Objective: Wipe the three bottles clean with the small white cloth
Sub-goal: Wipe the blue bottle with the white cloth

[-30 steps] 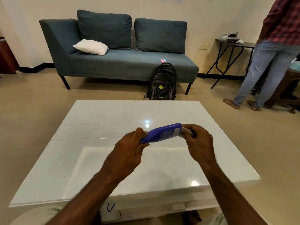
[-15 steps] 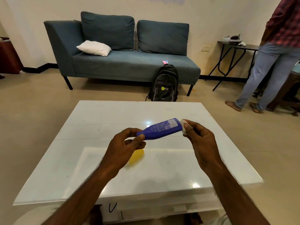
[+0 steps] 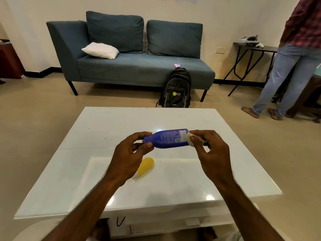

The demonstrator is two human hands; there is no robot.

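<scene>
Glossy white table (image 3: 234,171), teal sofa (image 3: 139,66) and black backpack (image 3: 176,89) behind, a standing person (image 3: 295,58) at right. Versus a second ago: yellow bottle (image 3: 145,166) now exposed on the table below the left hand (image 3: 128,160), no longer hidden. Blue bottle (image 3: 169,138), smooth plastic, held sideways above the table; left hand pinches its cap end with thumb and fingers. Right hand (image 3: 212,153) pinches the small white cloth (image 3: 190,139), crumpled, pressed against the bottle's base end.
</scene>
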